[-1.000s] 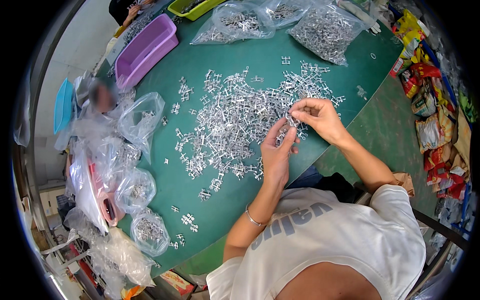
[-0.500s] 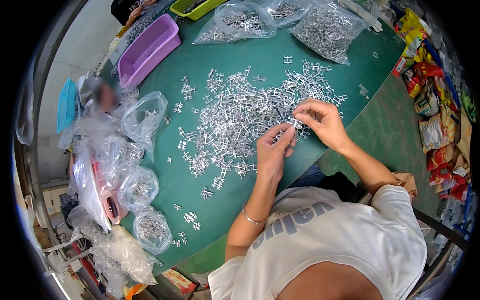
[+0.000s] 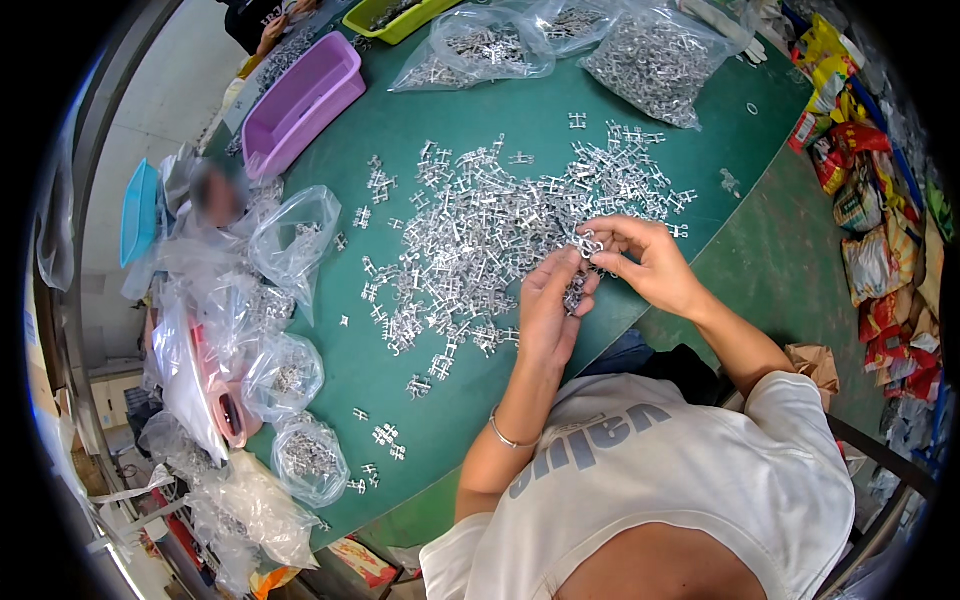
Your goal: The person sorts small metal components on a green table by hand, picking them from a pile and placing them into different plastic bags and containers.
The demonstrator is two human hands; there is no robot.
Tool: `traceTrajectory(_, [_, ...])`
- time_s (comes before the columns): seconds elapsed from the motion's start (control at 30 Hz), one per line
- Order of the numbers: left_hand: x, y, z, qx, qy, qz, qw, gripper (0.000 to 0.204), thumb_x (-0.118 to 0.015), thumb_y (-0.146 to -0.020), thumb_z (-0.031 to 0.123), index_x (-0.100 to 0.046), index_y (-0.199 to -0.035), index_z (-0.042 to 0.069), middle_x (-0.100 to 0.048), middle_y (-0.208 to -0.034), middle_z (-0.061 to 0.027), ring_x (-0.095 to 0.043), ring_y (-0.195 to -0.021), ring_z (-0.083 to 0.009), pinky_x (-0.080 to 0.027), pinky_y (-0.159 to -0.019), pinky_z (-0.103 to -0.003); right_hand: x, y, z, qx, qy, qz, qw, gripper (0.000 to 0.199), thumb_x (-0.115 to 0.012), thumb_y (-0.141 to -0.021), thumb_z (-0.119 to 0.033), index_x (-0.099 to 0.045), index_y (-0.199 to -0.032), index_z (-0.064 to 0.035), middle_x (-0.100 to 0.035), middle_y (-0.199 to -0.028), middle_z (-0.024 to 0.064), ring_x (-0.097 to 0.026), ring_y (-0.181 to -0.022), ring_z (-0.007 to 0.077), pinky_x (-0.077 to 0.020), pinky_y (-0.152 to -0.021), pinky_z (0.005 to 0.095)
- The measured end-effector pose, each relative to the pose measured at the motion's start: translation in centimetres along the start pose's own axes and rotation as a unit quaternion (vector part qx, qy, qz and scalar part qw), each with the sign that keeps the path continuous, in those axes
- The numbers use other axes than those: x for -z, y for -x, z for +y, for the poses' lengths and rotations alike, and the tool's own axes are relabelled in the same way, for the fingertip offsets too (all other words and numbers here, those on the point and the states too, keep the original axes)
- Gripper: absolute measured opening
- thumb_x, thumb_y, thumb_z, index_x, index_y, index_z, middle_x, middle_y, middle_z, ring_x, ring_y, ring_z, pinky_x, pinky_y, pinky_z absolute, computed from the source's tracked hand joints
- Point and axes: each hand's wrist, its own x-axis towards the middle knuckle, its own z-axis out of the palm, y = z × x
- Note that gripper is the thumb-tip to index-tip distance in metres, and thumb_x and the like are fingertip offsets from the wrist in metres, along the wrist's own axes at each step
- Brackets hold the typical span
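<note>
My right hand pinches a small silver H-shaped metal piece between thumb and fingers. Just left of it, my left hand has its fingers curled around several similar metal pieces, and its thumb tip comes close to the pinched piece. Whether that thumb touches the piece I cannot tell. Both hands hover over the near right edge of a wide loose heap of these pieces. The heap spreads over a green table.
Clear bags filled with metal pieces lie at the far side, near a purple basin and a yellow-green basin. More plastic bags line the left edge. Another person's hand shows at the far left. Colourful packets lie at the right.
My right hand has shifted slightly left and down, and its fingers have spread, so the pinched piece shows more. The left hand has turned a little, exposing the pieces in it.
</note>
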Motion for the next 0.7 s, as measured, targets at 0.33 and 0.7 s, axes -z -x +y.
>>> traceTrajectory(0.33, [-0.1, 0.6, 0.5, 0.028, -0.039, -0.028, 0.998, 0.019, -0.05, -0.087, 0.011, -0.052, -0.1, -0.003, -0.053, -0.079, -0.0054, -0.047, -0.063, -0.0095, -0.032, -0.042, -0.017, 1.0, 0.1, -0.5, -0.034, -0.188, -0.064, 0.98, 0.028, -0.06, -0.078, 0.003, -0.056, -0.105, 0.003, -0.061, -0.093, 0.0077, -0.057, -0.085, 0.0106, -0.0457, -0.073, 0.0229])
traceTrajectory(0.7, [0.9, 0.7, 0.4, 0.012, -0.025, -0.08, 0.996, 0.013, -0.058, -0.084, 0.01, -0.057, -0.094, 0.001, -0.056, -0.077, -0.0034, -0.049, -0.062, -0.0067, -0.033, -0.046, -0.017, 0.5, 0.3, -1.5, -0.053, -0.193, -0.074, 0.977, 0.025, -0.058, -0.08, -0.003, -0.058, -0.104, 0.0023, -0.061, -0.088, 0.0057, -0.056, -0.076, 0.0089, -0.045, -0.067, 0.0225])
